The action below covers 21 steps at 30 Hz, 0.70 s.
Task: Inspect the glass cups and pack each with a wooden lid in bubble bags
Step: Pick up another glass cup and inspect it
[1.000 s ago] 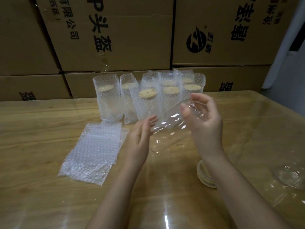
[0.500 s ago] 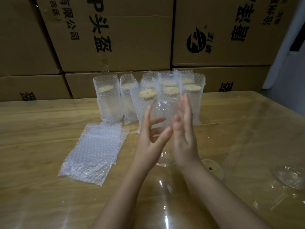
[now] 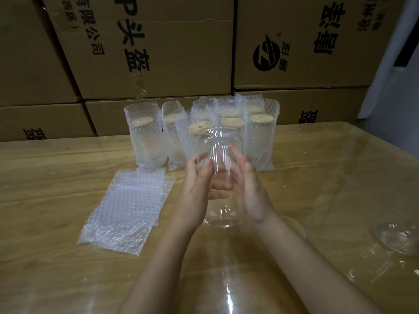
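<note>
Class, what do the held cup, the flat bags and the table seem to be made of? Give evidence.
Cup: clear glass, apparently; transparent with glints. Flat bags: clear plastic bubble wrap; rows of bubbles. Table: wood, glossy, perhaps under a clear cover; grain beneath reflections.

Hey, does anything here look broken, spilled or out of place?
Nothing stands out. The cup between the left hand and right hand looks intact, the packed cups stand upright, and the spare bags lie flat.
</note>
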Each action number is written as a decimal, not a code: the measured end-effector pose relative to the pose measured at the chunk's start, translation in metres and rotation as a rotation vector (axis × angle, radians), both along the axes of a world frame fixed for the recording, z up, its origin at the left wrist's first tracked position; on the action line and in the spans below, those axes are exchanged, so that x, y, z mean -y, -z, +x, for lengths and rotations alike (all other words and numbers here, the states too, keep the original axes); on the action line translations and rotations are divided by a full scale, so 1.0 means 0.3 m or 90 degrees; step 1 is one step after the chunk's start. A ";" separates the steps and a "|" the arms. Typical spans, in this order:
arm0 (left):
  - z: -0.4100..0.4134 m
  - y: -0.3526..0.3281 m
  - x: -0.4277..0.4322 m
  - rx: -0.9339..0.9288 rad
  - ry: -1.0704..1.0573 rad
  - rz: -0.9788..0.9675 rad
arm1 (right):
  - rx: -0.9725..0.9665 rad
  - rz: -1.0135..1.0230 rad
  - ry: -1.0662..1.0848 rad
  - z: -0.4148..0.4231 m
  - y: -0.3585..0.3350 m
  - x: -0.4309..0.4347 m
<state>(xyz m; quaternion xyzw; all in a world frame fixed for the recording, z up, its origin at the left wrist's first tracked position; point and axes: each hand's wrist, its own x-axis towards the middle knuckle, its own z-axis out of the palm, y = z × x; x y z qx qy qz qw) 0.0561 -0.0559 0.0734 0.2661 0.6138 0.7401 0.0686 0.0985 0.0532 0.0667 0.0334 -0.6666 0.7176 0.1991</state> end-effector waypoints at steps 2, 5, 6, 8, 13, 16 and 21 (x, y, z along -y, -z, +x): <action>0.002 0.002 -0.005 0.053 0.049 -0.031 | 0.001 -0.014 -0.014 0.008 -0.021 -0.017; 0.005 0.003 -0.007 0.080 0.097 -0.069 | -0.027 -0.019 0.023 0.022 -0.050 -0.035; 0.005 0.000 -0.010 0.073 0.095 -0.075 | -0.045 -0.012 0.046 0.026 -0.057 -0.040; 0.015 -0.009 -0.024 0.031 0.057 -0.066 | -0.087 0.011 0.091 0.031 -0.068 -0.039; 0.076 -0.016 -0.062 -0.077 -0.136 -0.041 | -0.160 0.100 0.161 0.039 -0.067 0.006; 0.069 -0.019 -0.060 -0.070 -0.138 -0.093 | -0.198 0.199 0.170 0.041 -0.062 0.013; 0.048 -0.034 -0.032 0.059 -0.079 0.118 | -0.298 0.364 0.138 0.040 -0.062 0.034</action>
